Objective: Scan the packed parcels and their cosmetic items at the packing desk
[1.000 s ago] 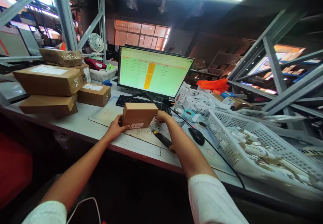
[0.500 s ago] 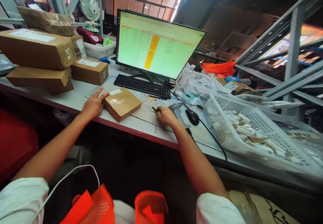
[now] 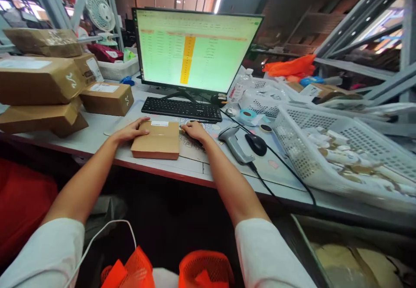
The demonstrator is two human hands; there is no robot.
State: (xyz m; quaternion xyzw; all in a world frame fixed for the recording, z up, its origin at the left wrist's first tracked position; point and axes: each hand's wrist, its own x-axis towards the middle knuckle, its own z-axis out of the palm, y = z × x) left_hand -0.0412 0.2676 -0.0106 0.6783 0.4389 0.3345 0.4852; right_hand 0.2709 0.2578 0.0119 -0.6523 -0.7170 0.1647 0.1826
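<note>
Through the head camera I have a small cardboard box (image 3: 155, 144) lying flat on the white desk (image 3: 192, 166), close to its front edge and in front of the black keyboard (image 3: 182, 109). My left hand (image 3: 130, 132) is at the box's left side, fingers spread, the thumb laid on its top. My right hand (image 3: 194, 131) sits just beside the far right corner, fingers curled around what looks like a utility knife (image 3: 181, 129), mostly hidden; I cannot tell whether its tip touches the cardboard. A white shipping label (image 3: 160, 124) shows near the box's far edge. Right of that hand I see a grey barcode scanner (image 3: 234, 144), then a black mouse (image 3: 256, 144) and a perforated white plastic basket (image 3: 292, 149). Taped cartons (image 3: 35, 80) are stacked at far left.
</note>
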